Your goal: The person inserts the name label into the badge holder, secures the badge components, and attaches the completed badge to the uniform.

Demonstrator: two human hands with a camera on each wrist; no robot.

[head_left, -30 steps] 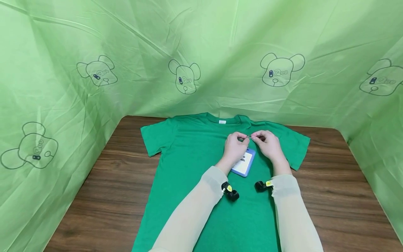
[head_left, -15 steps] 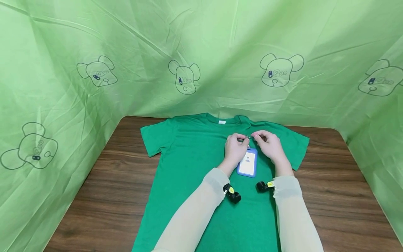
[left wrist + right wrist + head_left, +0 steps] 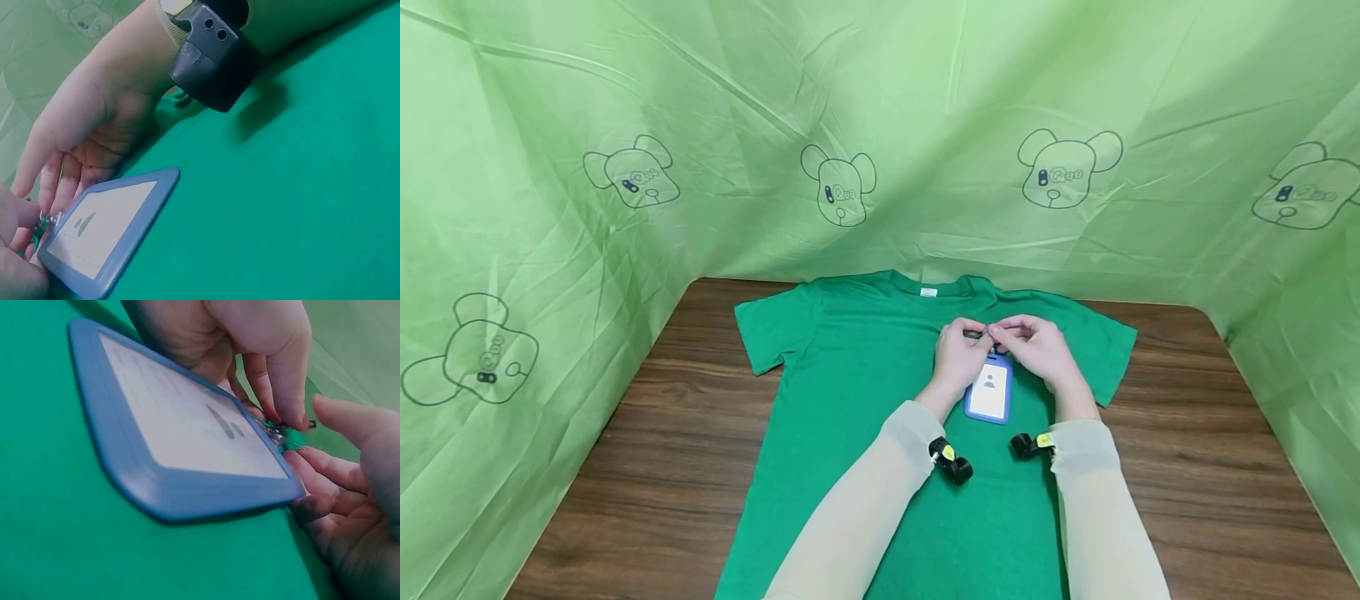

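We find the badge (image 3: 989, 389) lying flat on the chest of the shirt (image 3: 850, 375), its long axis running from 12 to 6 o'clock, clip end pointing to 12 toward the collar. Our left hand (image 3: 958, 354) and right hand (image 3: 1036, 346) meet at that top end, fingertips of both curled and pinching the small metal clip (image 3: 279, 432). The shirt lies spread face up on the table (image 3: 647, 467).
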